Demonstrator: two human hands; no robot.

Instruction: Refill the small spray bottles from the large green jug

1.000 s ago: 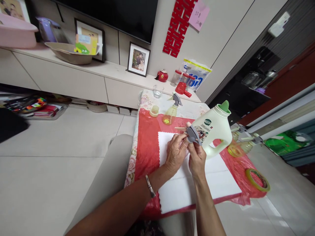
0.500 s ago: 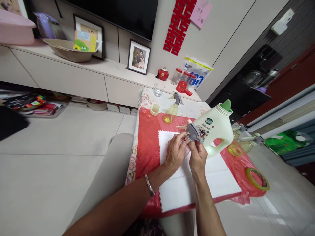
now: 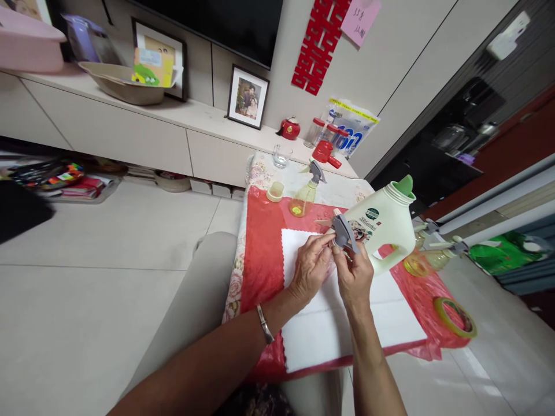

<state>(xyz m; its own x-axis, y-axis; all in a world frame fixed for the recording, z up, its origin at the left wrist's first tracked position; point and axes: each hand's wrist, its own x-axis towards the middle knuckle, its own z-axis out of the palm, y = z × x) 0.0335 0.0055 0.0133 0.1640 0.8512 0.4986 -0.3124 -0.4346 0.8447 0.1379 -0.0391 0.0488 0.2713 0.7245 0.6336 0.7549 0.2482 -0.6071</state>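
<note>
A grey-clad leg (image 3: 186, 306) is stretching along the lower left of centre. Just right of the picture's centre, the left hand (image 3: 311, 267) is curling, thumb and forefinger closing on the left side of a grey spray head (image 3: 344, 232); what its lower fingers are holding is hidden. The right hand (image 3: 355, 274) is pinching the base from the right, thumb and fingers clamping together. The spray head is pointing its nozzle toward the upper left, its long axis slanting down to the lower right, its pale trigger sticking out leftward.

Below, a white sheet (image 3: 316, 341) is lying on red plastic (image 3: 262, 248). A roll of tape (image 3: 469, 330) is resting at the lower right. Just behind the right hand, a jug (image 3: 384, 216) is leaning toward the upper right. Farther up, a spray bottle (image 3: 303, 199) is standing near a cap (image 3: 274, 191), with a glass (image 3: 282, 157) sitting beyond. Along the top, a cabinet (image 3: 139, 141) is bearing a red pot (image 3: 289, 128).
</note>
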